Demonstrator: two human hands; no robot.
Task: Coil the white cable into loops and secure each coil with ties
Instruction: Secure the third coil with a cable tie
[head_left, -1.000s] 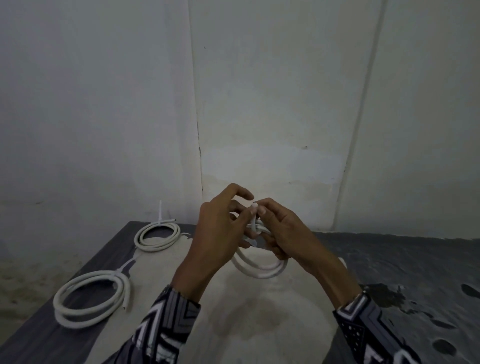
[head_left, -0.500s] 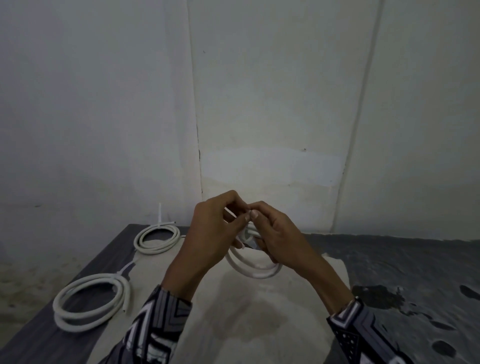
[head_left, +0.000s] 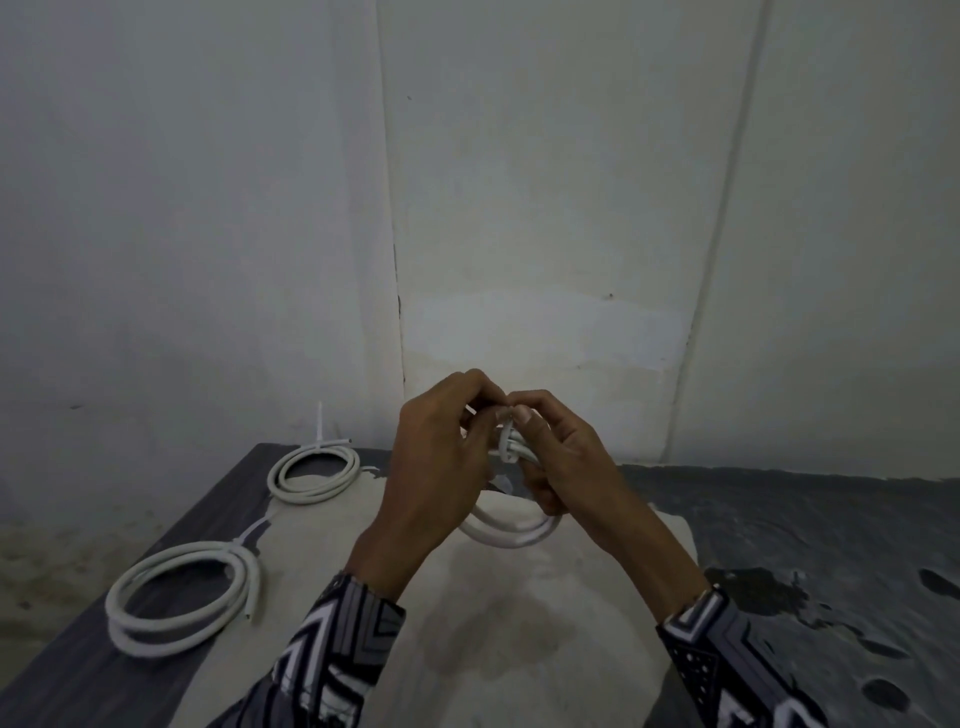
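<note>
Both hands meet above the tabletop (head_left: 779, 499): the left hand (head_left: 436, 457) and right hand (head_left: 561, 457) each pinch the tie (head_left: 506, 436) wrapped round the coil (head_left: 511, 530), which hangs just below the fingers (head_left: 522, 413), the tie's long axis upright between them. Three coils: this one, a near coil (head_left: 182, 597) and a far coil (head_left: 314, 470) well off to the left, both tied.

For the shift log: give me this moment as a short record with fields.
held coil: white cable coil, lifted above the cloth
tie: white tie wrapped round the coil's top
left hand: pinches the tie
right hand: grips the coil, thumb at the tie
near coil: tied, lying on the table, left
far coil: tied, tie tail upright
</note>
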